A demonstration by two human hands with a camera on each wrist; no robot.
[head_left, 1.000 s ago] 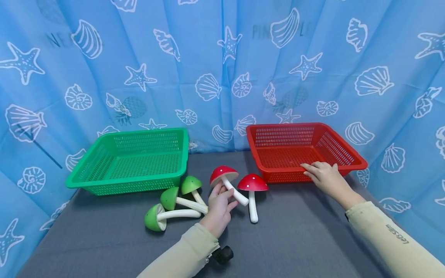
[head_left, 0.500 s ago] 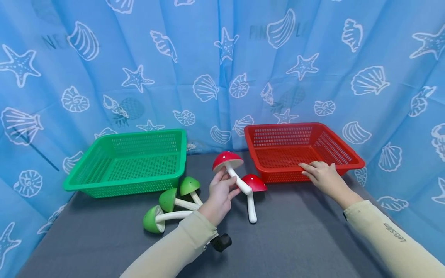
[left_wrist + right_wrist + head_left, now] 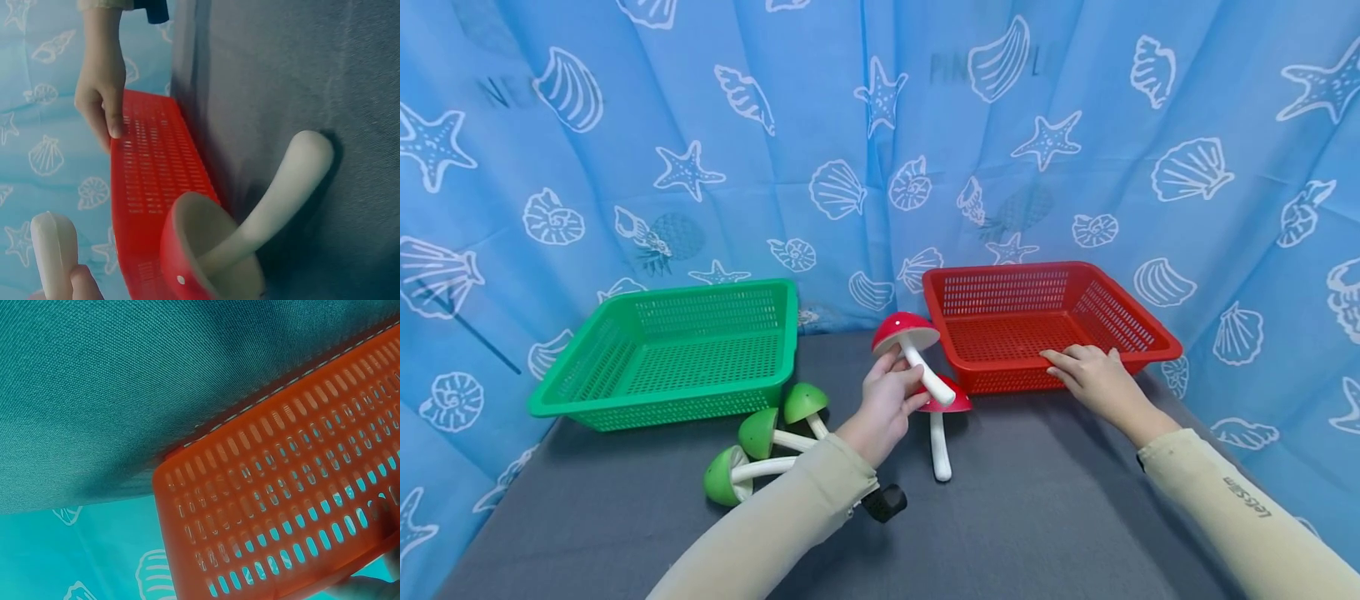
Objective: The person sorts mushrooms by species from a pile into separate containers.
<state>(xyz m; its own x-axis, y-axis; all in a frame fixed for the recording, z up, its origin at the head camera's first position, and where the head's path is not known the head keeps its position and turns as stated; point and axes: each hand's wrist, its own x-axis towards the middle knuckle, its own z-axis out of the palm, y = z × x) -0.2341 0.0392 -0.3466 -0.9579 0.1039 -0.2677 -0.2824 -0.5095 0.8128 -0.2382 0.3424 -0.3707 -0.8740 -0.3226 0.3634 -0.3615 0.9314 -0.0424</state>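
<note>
My left hand pinches the white stem of a red-capped toy mushroom, lifted above the table just left of the red basket. In the left wrist view that stem shows at the lower left, with a fingertip on it. Behind and below it a second red-capped mushroom lies on the table, its cap partly hidden. My right hand rests on the front rim of the red basket, thumb outside the wall in the left wrist view. Part of that basket's slotted wall fills the right wrist view.
Several green-capped mushrooms lie left of my left forearm, which covers some stems. Behind them stands a green basket with nothing in it. A blue curtain with shell prints hangs behind the grey table.
My left hand has raised the red-capped mushroom and carried it rightward and farther back, towards the red basket. The right hand keeps its place on the rim. The head view has shifted slightly.
</note>
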